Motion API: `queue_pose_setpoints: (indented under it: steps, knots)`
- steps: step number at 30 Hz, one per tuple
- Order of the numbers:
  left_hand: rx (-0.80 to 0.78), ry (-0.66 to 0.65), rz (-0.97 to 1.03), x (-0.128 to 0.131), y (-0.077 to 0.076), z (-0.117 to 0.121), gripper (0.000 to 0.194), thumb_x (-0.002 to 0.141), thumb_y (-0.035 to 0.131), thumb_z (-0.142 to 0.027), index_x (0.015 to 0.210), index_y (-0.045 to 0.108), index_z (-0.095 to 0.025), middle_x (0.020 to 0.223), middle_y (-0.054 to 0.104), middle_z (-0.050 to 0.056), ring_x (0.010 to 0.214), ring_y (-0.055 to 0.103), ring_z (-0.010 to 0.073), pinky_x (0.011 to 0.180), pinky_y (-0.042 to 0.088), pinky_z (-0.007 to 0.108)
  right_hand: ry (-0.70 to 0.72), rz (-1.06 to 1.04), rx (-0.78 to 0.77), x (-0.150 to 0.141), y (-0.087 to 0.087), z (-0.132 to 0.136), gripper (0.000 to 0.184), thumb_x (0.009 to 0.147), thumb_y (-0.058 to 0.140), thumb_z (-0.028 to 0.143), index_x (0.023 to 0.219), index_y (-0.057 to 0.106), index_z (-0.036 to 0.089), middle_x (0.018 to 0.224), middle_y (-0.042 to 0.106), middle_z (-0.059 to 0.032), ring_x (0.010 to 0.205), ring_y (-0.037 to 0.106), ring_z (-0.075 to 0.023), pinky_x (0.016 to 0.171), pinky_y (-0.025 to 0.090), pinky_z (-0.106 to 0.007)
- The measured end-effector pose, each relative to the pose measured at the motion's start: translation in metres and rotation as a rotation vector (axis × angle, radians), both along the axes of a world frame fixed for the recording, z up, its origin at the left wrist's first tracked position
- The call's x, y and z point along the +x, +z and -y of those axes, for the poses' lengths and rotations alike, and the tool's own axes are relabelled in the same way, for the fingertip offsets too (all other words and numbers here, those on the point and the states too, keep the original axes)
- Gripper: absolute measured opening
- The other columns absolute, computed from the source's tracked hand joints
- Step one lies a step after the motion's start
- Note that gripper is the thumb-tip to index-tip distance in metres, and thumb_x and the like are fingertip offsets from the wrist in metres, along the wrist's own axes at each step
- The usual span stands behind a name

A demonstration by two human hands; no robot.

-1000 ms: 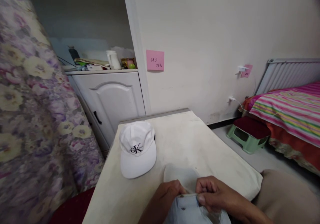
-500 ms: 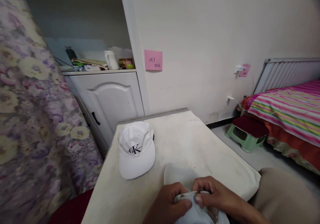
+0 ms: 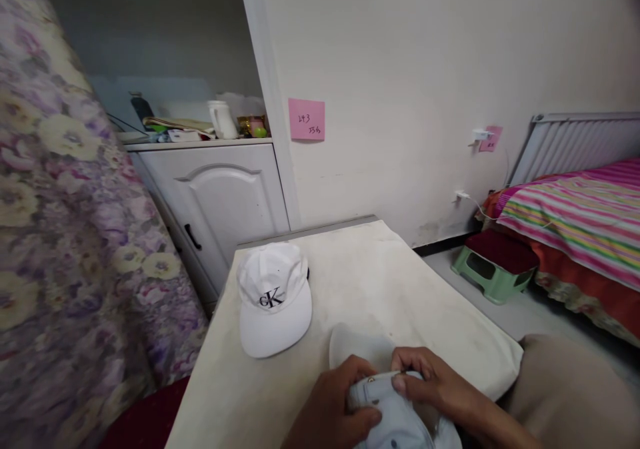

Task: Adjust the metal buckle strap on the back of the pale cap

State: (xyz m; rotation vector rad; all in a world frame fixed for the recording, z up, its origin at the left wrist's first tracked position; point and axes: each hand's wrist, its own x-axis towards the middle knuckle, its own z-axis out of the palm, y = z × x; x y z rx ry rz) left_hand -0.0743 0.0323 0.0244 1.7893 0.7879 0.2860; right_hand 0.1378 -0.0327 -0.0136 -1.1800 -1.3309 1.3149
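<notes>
A pale blue cap (image 3: 393, 412) is held low at the table's near side, its brim pointing away from me. My left hand (image 3: 337, 402) is closed on the cap's left side, thumb on the near face. From the right, my right hand (image 3: 430, 382) pinches the strap edge near a small metal stud. The lower part of this cap runs out of the frame. Farther left, a white cap (image 3: 275, 299) with black letters rests on the table (image 3: 360, 275), brim toward me, apart from both hands.
A floral curtain (image 3: 90, 222) hangs at the left, beside a white cupboard (image 3: 225, 195). A pink note (image 3: 307, 119) is stuck on the wall. At the right stand a green stool (image 3: 495, 269) and a bed with a striped cover (image 3: 585, 209).
The pale blue cap's strap edge has tipped up a little, so more of its fabric and a second stud show. My left thumb has slid slightly lower. The white cap stays put.
</notes>
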Motion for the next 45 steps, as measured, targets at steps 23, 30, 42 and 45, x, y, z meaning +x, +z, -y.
queue_pose_setpoints:
  steps: [23,30,42,45]
  knots:
    - [0.140,0.047,0.024,0.007,-0.010,0.003,0.025,0.076,0.056,-0.013,0.100,0.057,-0.021,0.093,0.066,0.002,0.087,0.059,0.0208,0.076,0.041,0.031,-0.168,0.289,0.203,-0.010,0.031,0.004,0.012,0.076,0.073,0.016,0.072,0.062,0.020,0.079,0.056,0.0010,0.072,0.049,-0.0162,0.064,0.037,-0.029]
    - [0.259,0.042,-0.061,0.006,-0.012,0.006,0.019,0.086,0.056,-0.023,0.104,0.062,-0.022,0.102,0.071,0.005,0.096,0.061,0.0247,0.084,0.041,0.033,-0.187,0.272,0.087,-0.006,0.027,0.005,0.012,0.085,0.068,0.028,0.080,0.062,0.019,0.066,0.050,0.0041,0.066,0.044,-0.0154,0.061,0.032,-0.029]
    - [0.526,0.006,-0.273,0.026,-0.010,0.014,0.023,0.086,0.056,-0.014,0.106,0.068,-0.019,0.107,0.069,0.008,0.097,0.065,0.0267,0.086,0.048,0.039,-0.192,0.023,0.055,0.007,0.011,-0.001,0.024,0.086,0.065,0.038,0.078,0.053,0.019,0.065,0.048,0.0051,0.060,0.038,-0.0129,0.056,0.029,-0.027]
    - [0.688,-0.021,-0.353,0.028,-0.013,0.017,0.026,0.091,0.052,-0.017,0.111,0.068,-0.021,0.105,0.071,0.008,0.092,0.067,0.0292,0.081,0.050,0.043,-0.193,0.081,0.055,0.007,0.012,0.000,0.024,0.087,0.063,0.039,0.079,0.056,0.018,0.065,0.048,0.0046,0.062,0.039,-0.0137,0.058,0.029,-0.028]
